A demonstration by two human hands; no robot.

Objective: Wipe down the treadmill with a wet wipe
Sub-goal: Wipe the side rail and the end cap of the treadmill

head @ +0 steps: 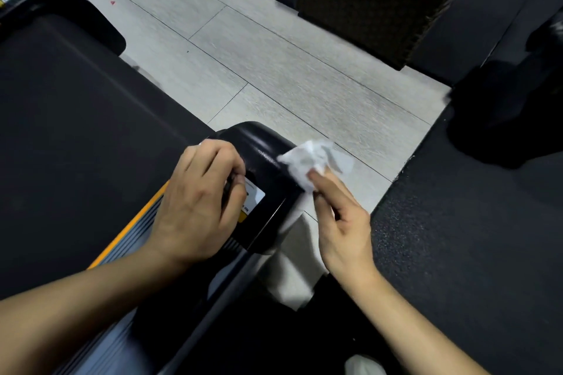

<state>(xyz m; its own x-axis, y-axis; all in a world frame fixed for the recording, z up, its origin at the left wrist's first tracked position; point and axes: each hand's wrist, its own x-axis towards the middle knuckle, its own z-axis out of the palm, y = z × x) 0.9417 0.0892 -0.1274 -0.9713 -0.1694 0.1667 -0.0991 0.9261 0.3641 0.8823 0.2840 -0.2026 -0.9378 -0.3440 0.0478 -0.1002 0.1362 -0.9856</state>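
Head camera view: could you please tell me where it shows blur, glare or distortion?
Head view: the wet wipe in the right hand is motion-smeared; glare streaks the glossy treadmill end cap beside the left hand; wide-angle distortion bends the floor lines.

- My left hand point(198, 201) covers most of the white label point(254, 195) on the treadmill point(91, 119); its print is too small to read.
- My curled left fingers may hold something dark and thin; I cannot tell.
- The treadmill is cut by the left edge.
- The woven basket point(374, 0) is cut by the top edge.
- The wet wipe point(307, 161) looks blurred at its edges.
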